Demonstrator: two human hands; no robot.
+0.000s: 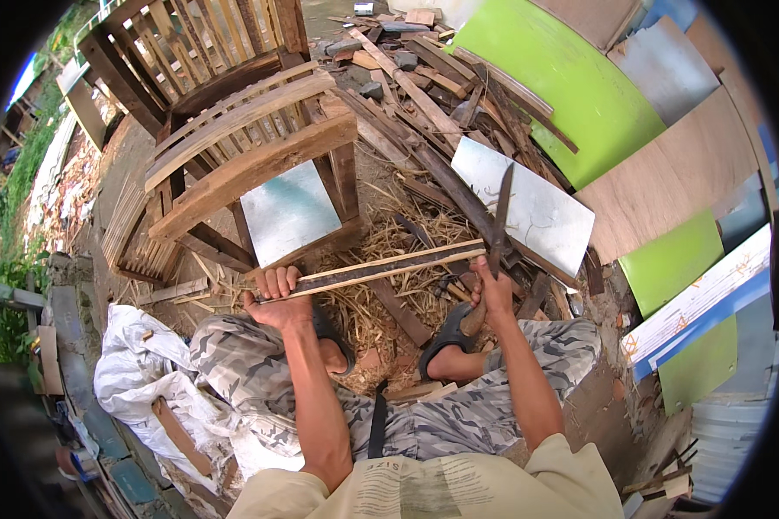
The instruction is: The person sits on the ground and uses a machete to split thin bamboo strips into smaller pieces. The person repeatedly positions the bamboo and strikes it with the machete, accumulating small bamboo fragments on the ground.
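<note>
My left hand is closed around the left end of a long narrow wooden strip, pale along its edges with a dark band down the middle. The strip runs across in front of my knees and tilts up toward the right. My right hand grips a machete by its wooden handle, which shows below the fist. Its dark blade points up and away from me, crossing by the strip's right end. Whether the blade touches the strip I cannot tell.
A slatted wooden chair frame stands ahead on the left. Beyond my feet lie wood shavings and a heap of scrap boards. Green panels and sheets fill the right. A white sack lies by my left knee.
</note>
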